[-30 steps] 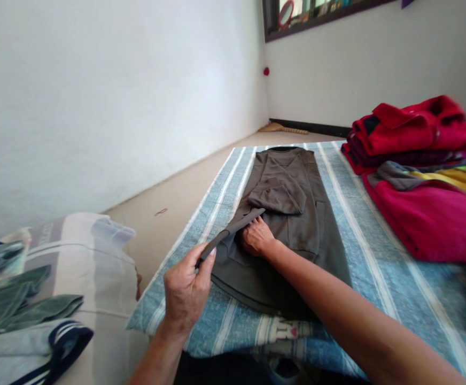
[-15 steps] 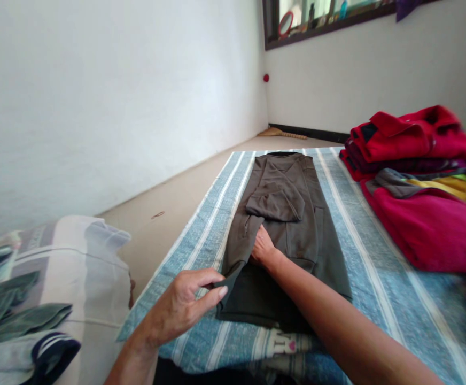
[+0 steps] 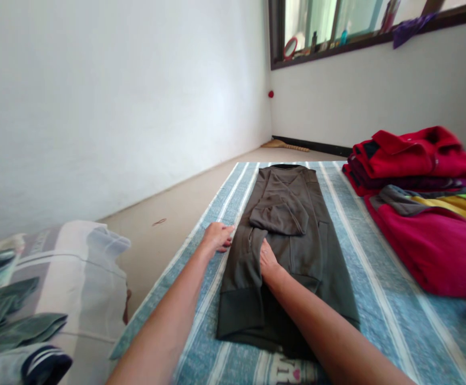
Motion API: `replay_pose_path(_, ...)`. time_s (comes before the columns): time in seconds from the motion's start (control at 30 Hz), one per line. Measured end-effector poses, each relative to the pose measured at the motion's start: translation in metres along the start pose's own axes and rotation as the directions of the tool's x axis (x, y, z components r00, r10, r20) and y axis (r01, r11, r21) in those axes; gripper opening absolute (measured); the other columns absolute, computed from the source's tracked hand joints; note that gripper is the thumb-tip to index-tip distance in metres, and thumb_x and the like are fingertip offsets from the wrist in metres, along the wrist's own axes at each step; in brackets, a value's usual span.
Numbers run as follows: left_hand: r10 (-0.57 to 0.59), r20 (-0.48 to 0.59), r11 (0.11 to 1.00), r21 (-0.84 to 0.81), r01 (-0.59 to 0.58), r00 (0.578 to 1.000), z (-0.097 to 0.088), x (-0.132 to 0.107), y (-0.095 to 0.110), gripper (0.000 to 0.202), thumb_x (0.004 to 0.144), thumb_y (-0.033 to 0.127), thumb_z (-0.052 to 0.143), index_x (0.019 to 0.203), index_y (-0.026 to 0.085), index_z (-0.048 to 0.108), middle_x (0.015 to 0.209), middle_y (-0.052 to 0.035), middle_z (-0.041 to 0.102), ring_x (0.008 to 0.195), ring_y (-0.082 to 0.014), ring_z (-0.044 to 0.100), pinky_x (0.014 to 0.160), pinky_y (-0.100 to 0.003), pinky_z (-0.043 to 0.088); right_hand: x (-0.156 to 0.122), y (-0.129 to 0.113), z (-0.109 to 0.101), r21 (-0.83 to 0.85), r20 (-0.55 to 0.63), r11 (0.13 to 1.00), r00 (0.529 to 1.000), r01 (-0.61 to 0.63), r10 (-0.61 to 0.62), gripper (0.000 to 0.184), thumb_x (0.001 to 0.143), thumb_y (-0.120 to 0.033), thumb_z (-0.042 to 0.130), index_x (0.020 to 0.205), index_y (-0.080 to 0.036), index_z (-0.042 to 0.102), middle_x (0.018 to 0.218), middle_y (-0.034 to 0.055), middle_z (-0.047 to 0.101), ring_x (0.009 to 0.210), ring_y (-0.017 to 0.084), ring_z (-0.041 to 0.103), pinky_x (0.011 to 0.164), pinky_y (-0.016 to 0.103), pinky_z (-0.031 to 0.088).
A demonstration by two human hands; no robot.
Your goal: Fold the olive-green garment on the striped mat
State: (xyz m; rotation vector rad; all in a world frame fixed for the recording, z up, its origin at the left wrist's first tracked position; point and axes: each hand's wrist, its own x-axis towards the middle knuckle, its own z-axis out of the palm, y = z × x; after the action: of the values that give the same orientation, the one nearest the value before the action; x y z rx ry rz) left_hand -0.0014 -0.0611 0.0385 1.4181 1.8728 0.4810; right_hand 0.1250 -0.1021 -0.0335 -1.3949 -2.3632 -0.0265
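Two open grips | left hand point(image 3: 217, 237) flat beside grey fleece sweatshirt point(image 3: 305, 256) | right hand point(image 3: 269, 262) flat on it

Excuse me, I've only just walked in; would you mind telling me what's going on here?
A person has both bare hands at a dark grey sweatshirt laid out on a blue striped sheet. The right hand lies on the sweatshirt beside one sleeve, which runs lengthwise. The left hand rests at that sleeve's outer edge. The other sleeve is folded across the chest. A stack of red clothes and a magenta fleece lie nearby.
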Motion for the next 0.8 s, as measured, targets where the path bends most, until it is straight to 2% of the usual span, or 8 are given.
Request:
replay_pose_path(0.1,-0.004,-0.031,1.0,0.018,0.004,1.0,0.018,0.028,0.009,0.028,0.081,0.04,0.058,0.07,0.014,0.059,0.054,-0.0006,0.056,0.048,-0.0139,0.055,0.046,-0.023,0.042,0.001,0.001,0.001,-0.005,-0.007,1.0,1.0,0.0,0.0,0.045,0.093,-0.026,0.04,0.137,-0.015,0.045,0.125,0.0136,0.062,0.123,0.027,0.049,0.108,0.044,0.031)
replay_pose_path(0.2,0.023,-0.072,0.998,0.056,-0.019,0.997,0.026,0.039,0.012,0.028,0.075,0.037,0.064,0.06,0.015,0.057,0.048,0.0012,0.051,0.046,-0.0134,0.051,0.044,-0.023,0.035,0.003,0.003,0.0,0.0,-0.015,1.0,1.0,0.001,-0.001,0.045,0.094,-0.027,0.038,0.137,-0.017,0.045,0.125,0.0114,0.061,0.121,0.025,0.051,0.109,0.041,0.031)
replay_pose_path(0.37,0.101,-0.123,0.988,0.132,-0.085,0.987,0.026,0.045,0.008,0.025,0.072,0.033,0.064,0.055,0.016,0.057,0.047,0.0027,0.049,0.048,-0.0131,0.049,0.044,-0.023,0.029,0.009,0.003,-0.002,0.023,-0.016,1.0,1.0,-0.011,0.011,0.042,0.094,-0.027,0.036,0.134,-0.018,0.048,0.122,0.0099,0.063,0.117,0.023,0.053,0.107,0.038,0.033)
replay_pose_path(0.6,0.166,-0.154,0.968,0.211,-0.132,0.974,0.028,0.047,0.006,0.029,0.075,0.034,0.059,0.051,0.019,0.051,0.046,0.0042,0.046,0.048,-0.0125,0.047,0.045,-0.023,0.027,0.005,0.003,-0.001,0.051,-0.016,0.998,1.0,-0.026,0.027,0.041,0.092,-0.021,0.04,0.13,-0.017,0.053,0.119,0.0105,0.065,0.116,0.023,0.053,0.106,0.037,0.034)
replay_pose_path(0.8,0.215,-0.152,0.934,0.321,-0.157,0.965,0.026,0.045,0.005,0.03,0.079,0.038,0.056,0.057,0.018,0.059,0.05,0.0024,0.054,0.055,-0.0151,0.055,0.048,-0.023,0.031,0.002,0.005,-0.003,0.059,-0.033,0.997,0.998,-0.054,0.056,0.04,0.09,-0.017,0.042,0.128,-0.018,0.056,0.129,0.0117,0.058,0.121,0.024,0.05,0.107,0.04,0.032)
